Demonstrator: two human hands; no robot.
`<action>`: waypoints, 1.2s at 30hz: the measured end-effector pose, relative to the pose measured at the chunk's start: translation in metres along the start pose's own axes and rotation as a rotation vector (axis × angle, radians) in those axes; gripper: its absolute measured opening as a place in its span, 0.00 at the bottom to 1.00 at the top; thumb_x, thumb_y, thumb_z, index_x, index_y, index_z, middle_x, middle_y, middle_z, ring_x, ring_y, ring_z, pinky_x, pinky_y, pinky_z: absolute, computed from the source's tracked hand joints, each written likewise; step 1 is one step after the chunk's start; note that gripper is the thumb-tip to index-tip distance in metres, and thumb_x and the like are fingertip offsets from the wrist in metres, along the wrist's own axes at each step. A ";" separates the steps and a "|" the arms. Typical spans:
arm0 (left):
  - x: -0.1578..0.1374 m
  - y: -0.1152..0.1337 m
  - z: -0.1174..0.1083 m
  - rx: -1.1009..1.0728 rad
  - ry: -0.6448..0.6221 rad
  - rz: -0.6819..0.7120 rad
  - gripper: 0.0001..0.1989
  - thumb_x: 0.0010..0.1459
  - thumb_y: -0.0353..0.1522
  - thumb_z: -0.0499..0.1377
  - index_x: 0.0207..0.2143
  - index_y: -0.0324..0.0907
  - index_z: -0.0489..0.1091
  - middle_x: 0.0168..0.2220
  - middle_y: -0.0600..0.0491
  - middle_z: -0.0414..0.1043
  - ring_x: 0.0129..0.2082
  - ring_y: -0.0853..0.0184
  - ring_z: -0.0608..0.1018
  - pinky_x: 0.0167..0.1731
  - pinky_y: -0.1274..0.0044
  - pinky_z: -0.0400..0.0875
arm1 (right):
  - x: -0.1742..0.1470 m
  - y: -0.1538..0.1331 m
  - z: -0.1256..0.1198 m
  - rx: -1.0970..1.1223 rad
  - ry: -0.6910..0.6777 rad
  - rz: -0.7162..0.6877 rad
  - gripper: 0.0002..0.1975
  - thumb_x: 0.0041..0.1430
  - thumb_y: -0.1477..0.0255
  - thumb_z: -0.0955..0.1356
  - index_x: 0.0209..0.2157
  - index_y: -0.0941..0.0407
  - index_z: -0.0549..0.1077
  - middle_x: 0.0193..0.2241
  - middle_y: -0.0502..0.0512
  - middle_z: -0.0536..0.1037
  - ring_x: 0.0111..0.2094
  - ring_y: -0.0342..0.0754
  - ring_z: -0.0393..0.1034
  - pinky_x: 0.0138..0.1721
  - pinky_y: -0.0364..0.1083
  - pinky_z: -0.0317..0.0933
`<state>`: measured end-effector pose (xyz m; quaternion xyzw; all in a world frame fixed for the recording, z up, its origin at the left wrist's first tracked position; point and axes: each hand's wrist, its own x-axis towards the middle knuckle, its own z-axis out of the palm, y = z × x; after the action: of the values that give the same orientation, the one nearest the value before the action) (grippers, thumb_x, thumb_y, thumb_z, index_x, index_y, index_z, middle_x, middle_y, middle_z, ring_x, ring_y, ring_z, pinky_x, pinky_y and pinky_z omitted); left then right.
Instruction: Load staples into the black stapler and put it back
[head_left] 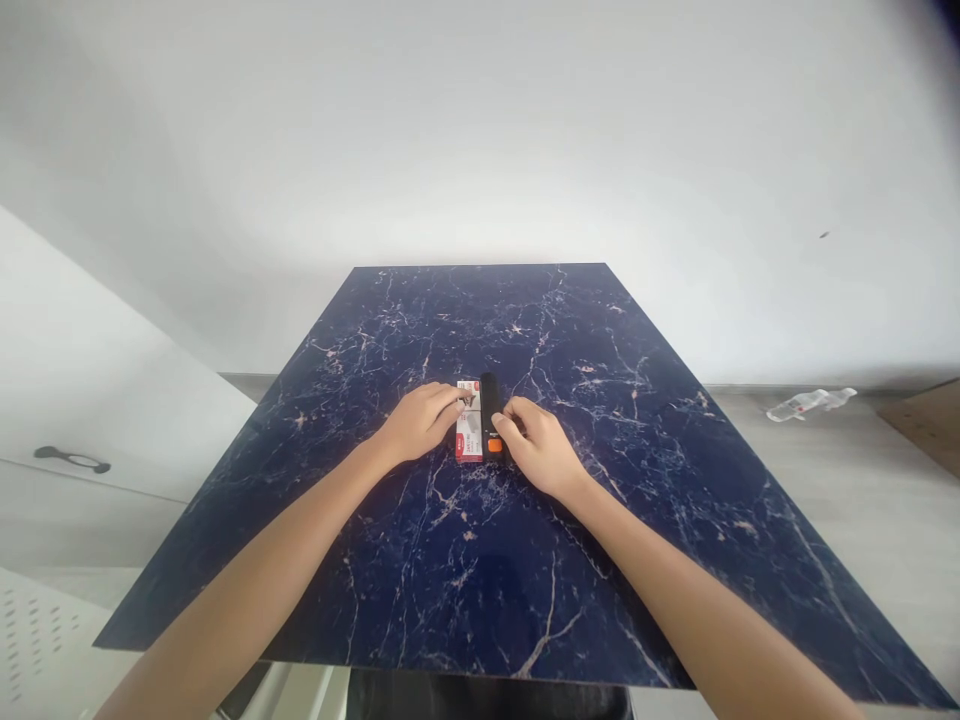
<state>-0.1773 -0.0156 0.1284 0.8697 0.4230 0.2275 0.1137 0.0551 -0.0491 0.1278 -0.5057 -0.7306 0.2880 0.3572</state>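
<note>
A small red-and-white printed box [469, 443] lies at the middle of the dark blue marbled table [465, 580]. Pressed against its right side is a slim black device [490, 400] with an orange button or patch near its lower end; its exact kind is unclear. My left hand [424, 418] holds the box from the left, fingertips over its upper part and thumb near its edge. On the other side, my right hand [538, 443] grips the black device, thumb on its right edge and fingers curled. The undersides of both things are hidden.
A white wall [480, 130] stands behind the table's far edge. On the floor to the right lies a clear plastic bottle [810, 404], near a brown wooden or cardboard piece [926, 425]. At left is a white cabinet with a dark handle [73, 460].
</note>
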 end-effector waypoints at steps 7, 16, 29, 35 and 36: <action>-0.006 -0.004 -0.005 -0.108 -0.105 -0.007 0.41 0.60 0.53 0.62 0.71 0.53 0.55 0.73 0.45 0.49 0.71 0.44 0.57 0.65 0.52 0.60 | -0.001 -0.001 -0.001 -0.017 -0.005 -0.019 0.14 0.69 0.66 0.62 0.28 0.53 0.60 0.27 0.47 0.68 0.29 0.46 0.62 0.33 0.46 0.54; -0.009 0.005 -0.003 -0.091 -0.179 -0.012 0.62 0.49 0.48 0.71 0.75 0.51 0.36 0.75 0.44 0.43 0.73 0.44 0.52 0.70 0.53 0.53 | -0.006 -0.004 -0.002 -0.102 -0.012 -0.002 0.13 0.61 0.61 0.69 0.39 0.52 0.64 0.35 0.50 0.77 0.32 0.48 0.71 0.34 0.46 0.60; 0.122 0.073 0.094 0.038 -0.059 0.014 0.57 0.53 0.51 0.64 0.74 0.39 0.38 0.71 0.33 0.49 0.70 0.42 0.58 0.64 0.54 0.57 | 0.027 0.052 -0.063 -0.515 0.348 0.263 0.30 0.63 0.65 0.65 0.65 0.56 0.62 0.54 0.69 0.75 0.44 0.63 0.75 0.45 0.57 0.66; 0.183 0.136 0.152 0.055 -0.082 0.112 0.50 0.60 0.48 0.58 0.74 0.35 0.38 0.73 0.28 0.42 0.72 0.41 0.54 0.66 0.55 0.51 | 0.019 0.103 -0.127 -0.525 0.571 0.520 0.24 0.64 0.64 0.64 0.59 0.58 0.69 0.45 0.68 0.80 0.45 0.63 0.76 0.48 0.58 0.66; 0.185 0.140 0.155 0.049 -0.098 0.114 0.49 0.60 0.48 0.57 0.74 0.35 0.38 0.73 0.29 0.41 0.72 0.40 0.53 0.66 0.54 0.50 | 0.017 0.105 -0.130 -0.515 0.583 0.547 0.23 0.63 0.65 0.64 0.57 0.59 0.70 0.44 0.68 0.81 0.45 0.63 0.76 0.49 0.57 0.65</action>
<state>0.0943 0.0434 0.1038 0.9049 0.3724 0.1805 0.0996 0.2132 0.0090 0.1249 -0.8114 -0.4876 0.0269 0.3213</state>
